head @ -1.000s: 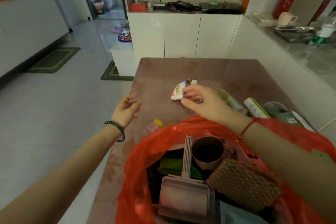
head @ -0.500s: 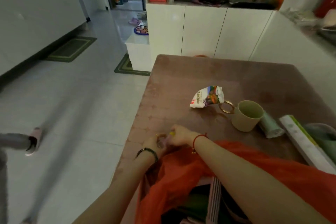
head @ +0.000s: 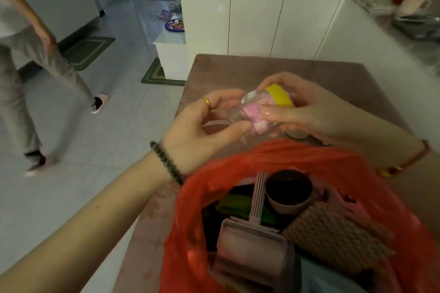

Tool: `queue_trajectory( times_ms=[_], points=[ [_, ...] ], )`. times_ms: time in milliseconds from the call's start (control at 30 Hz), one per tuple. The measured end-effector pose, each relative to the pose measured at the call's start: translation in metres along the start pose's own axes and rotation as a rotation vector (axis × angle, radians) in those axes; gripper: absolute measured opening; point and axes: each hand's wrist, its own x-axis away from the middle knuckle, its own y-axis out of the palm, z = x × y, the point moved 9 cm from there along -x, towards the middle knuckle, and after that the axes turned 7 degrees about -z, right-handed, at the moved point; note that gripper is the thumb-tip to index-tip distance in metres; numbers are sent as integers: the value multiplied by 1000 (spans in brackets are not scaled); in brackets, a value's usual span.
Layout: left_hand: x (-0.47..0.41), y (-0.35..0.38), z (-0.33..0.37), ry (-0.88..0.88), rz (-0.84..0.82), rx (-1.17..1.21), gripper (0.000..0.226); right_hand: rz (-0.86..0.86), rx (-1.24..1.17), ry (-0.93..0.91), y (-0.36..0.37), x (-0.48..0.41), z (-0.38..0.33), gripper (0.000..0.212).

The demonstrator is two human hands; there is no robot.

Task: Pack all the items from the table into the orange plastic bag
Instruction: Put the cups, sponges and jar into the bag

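Head view: nearest, the open orange plastic bag (head: 190, 233) sits on the table (head: 333, 74), with a brown cup (head: 288, 191) and a woven mat (head: 333, 235) inside. Just beyond its rim, the left hand (head: 197, 131) pinches the base of a tilted clear jar (head: 252, 112). The right hand (head: 307, 107) curls around its yellow lid (head: 278, 95). White cabinets (head: 254, 21) stand farthest back.
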Motion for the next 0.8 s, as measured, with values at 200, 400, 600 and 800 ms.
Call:
queue_trajectory(
  times_ms=[200, 400, 600, 800],
  points=[
    [63, 25, -47, -316, -183, -381, 57, -203, 327, 121, 58, 68, 45, 39],
    [70, 16, -70, -409, -110, -337, 48, -190, 417, 168, 120, 39, 100, 51],
    [56, 8, -75, -419, -90, -326, 43, -99, 522, 110, 128, 24, 99, 32],
    [16, 1, -86, -421, -77, -226, 33, -111, 537, 33, 68, 14, 62, 25]
  ],
)
